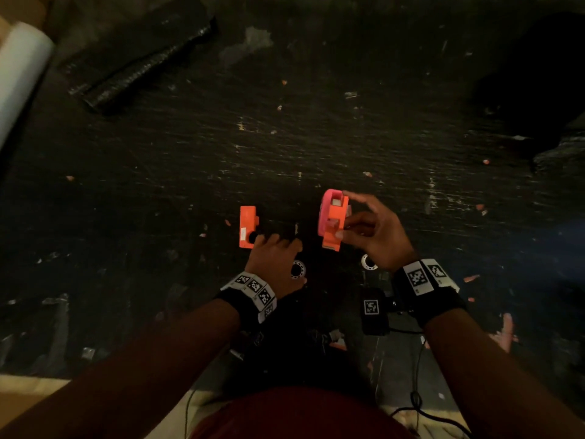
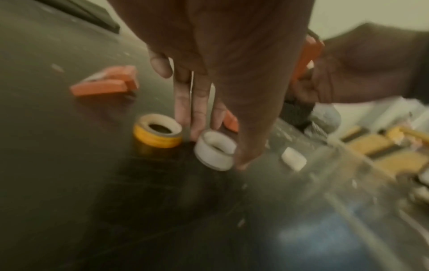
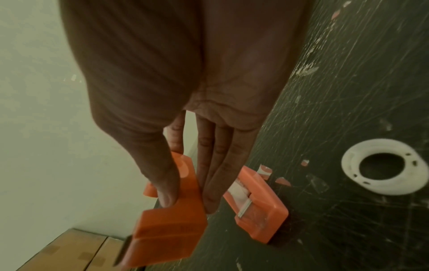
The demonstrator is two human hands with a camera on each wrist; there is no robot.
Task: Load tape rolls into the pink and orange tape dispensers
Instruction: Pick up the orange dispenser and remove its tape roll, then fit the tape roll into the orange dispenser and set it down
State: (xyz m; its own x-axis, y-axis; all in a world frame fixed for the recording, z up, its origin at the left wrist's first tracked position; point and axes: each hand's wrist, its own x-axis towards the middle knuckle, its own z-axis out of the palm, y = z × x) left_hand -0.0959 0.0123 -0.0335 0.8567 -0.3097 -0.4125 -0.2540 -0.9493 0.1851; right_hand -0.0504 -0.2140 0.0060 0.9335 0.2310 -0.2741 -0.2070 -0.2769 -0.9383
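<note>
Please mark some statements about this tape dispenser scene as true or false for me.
1. The right hand holds the pink and orange dispenser. True.
2. The yellow tape roll lies in the left hand's palm. False: it stands on the table, beside the fingers of the left hand.
3. An orange dispenser lies on the table with no hand holding it. True.
4. The white ring is fitted inside the held dispenser. False: it lies flat on the table.
5. Both hands hold the pink and orange dispenser. False: the left hand is down at the white tape roll.
</note>
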